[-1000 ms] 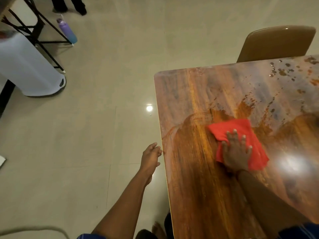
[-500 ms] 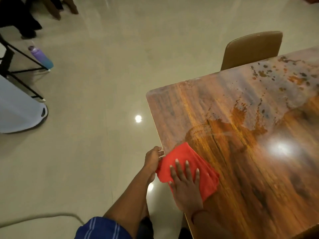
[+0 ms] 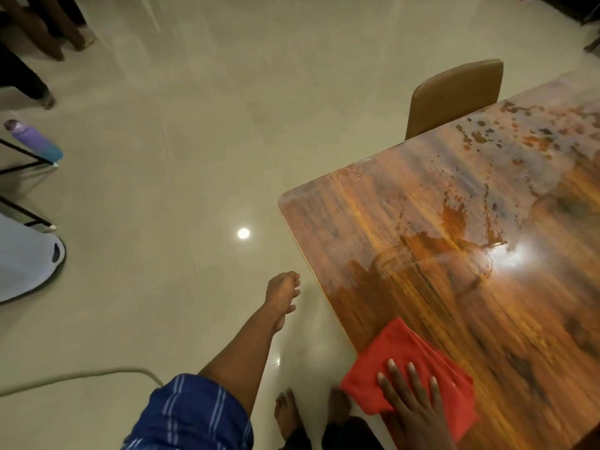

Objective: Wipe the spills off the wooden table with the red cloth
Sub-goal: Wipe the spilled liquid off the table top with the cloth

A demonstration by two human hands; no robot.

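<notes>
The glossy wooden table fills the right side. Brown spills streak its middle, and more splatter dots the far right part. The folded red cloth lies on the table's near left edge, partly overhanging it. My right hand presses flat on the cloth, fingers spread. My left hand hangs in the air over the floor to the left of the table edge, loosely curled and holding nothing.
A tan chair stands at the table's far side. On the pale tiled floor to the left are a purple-blue bottle, black frame legs, a white bin and a cable. Other people's legs show at top left. My bare feet are below.
My right hand has dragged the red cloth along the table's left edge toward me. My left hand has let go of the table edge and moved left, off the table.
</notes>
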